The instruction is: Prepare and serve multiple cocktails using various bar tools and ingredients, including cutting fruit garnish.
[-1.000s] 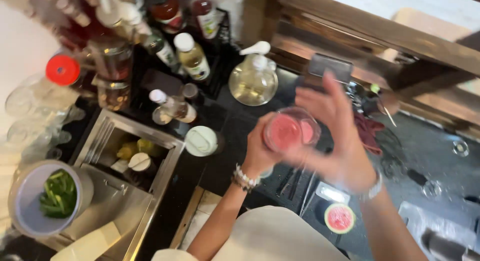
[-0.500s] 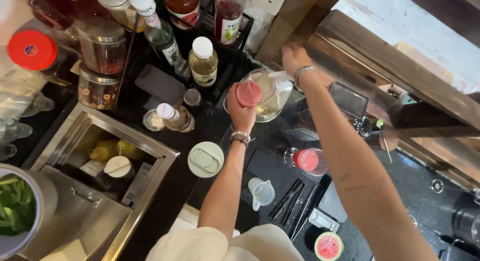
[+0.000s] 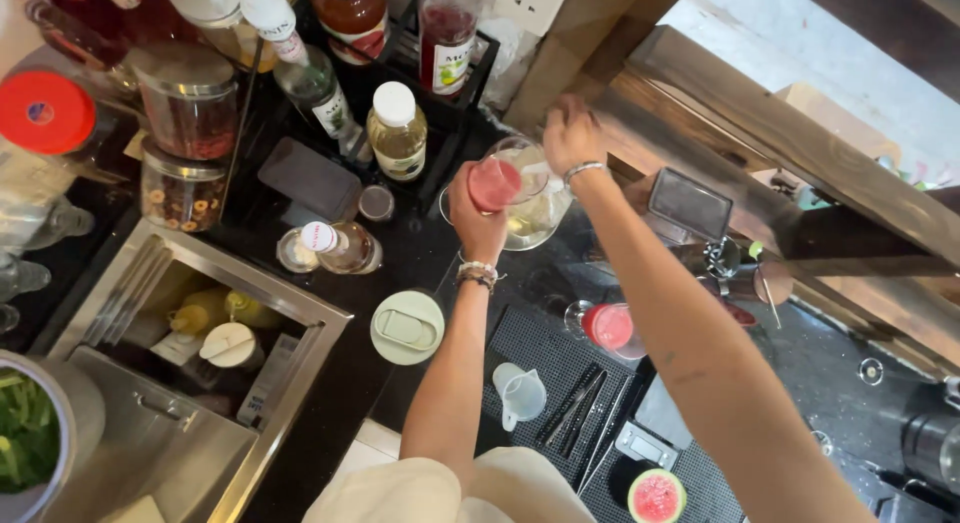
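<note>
My left hand (image 3: 475,215) grips a clear cup of pink drink (image 3: 494,184), held up against the side of a round glass pump bottle (image 3: 528,205) of pale liquid. My right hand (image 3: 570,136) rests on top of that bottle's pump, fingers curled down over it. A second glass of red-pink drink (image 3: 608,328) stands on the black bar mat (image 3: 545,355) below my right forearm. A small clear measuring jug (image 3: 520,394) sits on the mat near my left elbow.
Syrup bottles (image 3: 397,133) and jars (image 3: 188,101) crowd the black counter at the back. A steel sink well (image 3: 215,333) holds squeeze bottles at the left. A pale green lid (image 3: 407,328), black bar tools (image 3: 575,408) and a cut watermelon half (image 3: 656,496) lie nearby. Wooden ledge at right.
My left hand carried the pink cup from the counter's middle up to the pump bottle. My right hand left the cup and came down on the pump top.
</note>
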